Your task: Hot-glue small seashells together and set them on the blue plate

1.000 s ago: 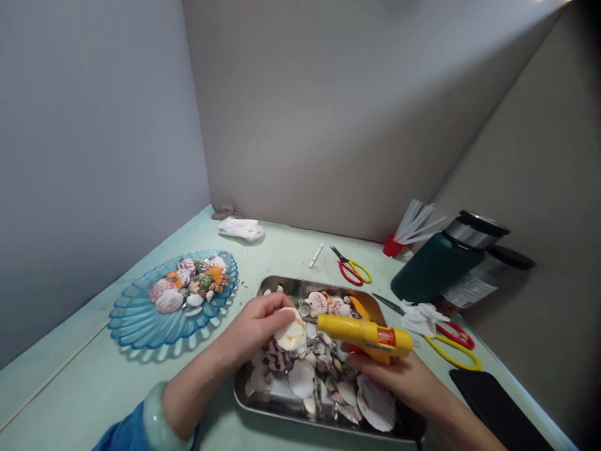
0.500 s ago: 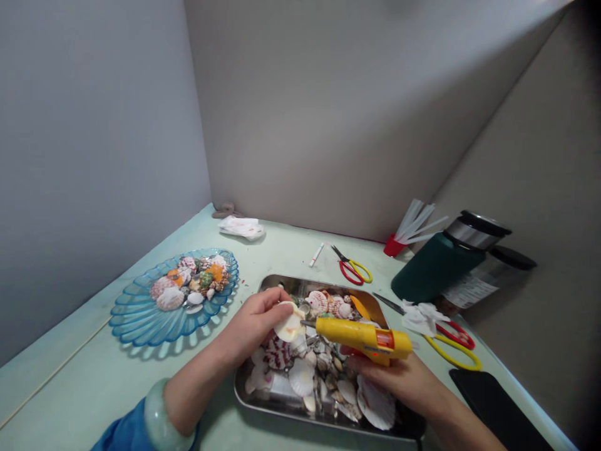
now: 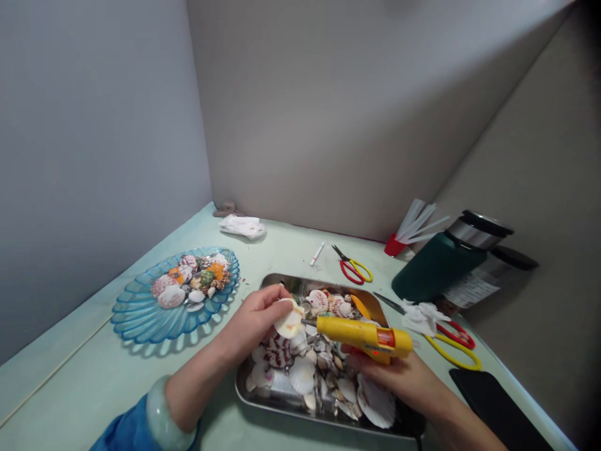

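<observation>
My left hand (image 3: 263,313) pinches a pale cream scallop shell (image 3: 288,321) between thumb and fingers, its inner face turned to the right. My right hand (image 3: 389,373) is wrapped round the handle of a yellow hot glue gun (image 3: 364,335), which points left with a small red light showing. Its metal nozzle (image 3: 308,322) is at the shell's right edge; whether the two touch I cannot tell. Both hands are over a metal tray (image 3: 300,408) full of shells, among them a purple-striped one (image 3: 278,351) and a large white scallop (image 3: 375,401).
To the left stands a blue fluted glass dish (image 3: 141,319) bearing shells. Behind the tray lie red-and-yellow scissors (image 3: 355,271) and a white marker (image 3: 317,254). Rightward are a green bottle (image 3: 434,266), larger scissors (image 3: 453,354) with tissue (image 3: 425,317), glue sticks (image 3: 416,222) and a black phone-like slab (image 3: 493,407).
Almost nothing differs. The view has shifted very slightly, while both hands keep the shell and the glue gun in nearly the same position.
</observation>
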Demonstrator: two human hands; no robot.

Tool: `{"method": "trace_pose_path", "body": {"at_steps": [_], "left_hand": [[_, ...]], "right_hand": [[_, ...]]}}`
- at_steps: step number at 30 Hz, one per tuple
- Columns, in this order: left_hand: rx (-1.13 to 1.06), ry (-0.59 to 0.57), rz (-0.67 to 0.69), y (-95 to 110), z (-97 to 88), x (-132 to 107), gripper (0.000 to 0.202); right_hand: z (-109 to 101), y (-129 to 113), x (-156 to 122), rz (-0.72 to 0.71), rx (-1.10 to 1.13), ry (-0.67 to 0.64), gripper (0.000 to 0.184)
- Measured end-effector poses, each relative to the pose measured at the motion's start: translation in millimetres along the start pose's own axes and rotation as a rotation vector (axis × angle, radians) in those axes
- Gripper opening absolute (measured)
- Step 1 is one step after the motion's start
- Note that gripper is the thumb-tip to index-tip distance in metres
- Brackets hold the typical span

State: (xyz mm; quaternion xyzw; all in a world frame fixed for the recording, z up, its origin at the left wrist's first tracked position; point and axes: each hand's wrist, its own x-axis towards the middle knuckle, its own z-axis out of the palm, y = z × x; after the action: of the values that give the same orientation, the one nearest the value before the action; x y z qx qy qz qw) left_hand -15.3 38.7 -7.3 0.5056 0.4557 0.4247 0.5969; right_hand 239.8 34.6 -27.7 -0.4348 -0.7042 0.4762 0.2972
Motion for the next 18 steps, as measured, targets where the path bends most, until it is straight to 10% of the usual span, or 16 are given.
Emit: {"method": "trace_pose_path", "body": {"at_steps": [18], "left_hand": [[-0.009,-0.04,-0.02,0.7,1.0,-3.1,0.018]], "right_hand": [[0.4,0.3,0.6,-0.011,0.012,0.017,0.022]]}}
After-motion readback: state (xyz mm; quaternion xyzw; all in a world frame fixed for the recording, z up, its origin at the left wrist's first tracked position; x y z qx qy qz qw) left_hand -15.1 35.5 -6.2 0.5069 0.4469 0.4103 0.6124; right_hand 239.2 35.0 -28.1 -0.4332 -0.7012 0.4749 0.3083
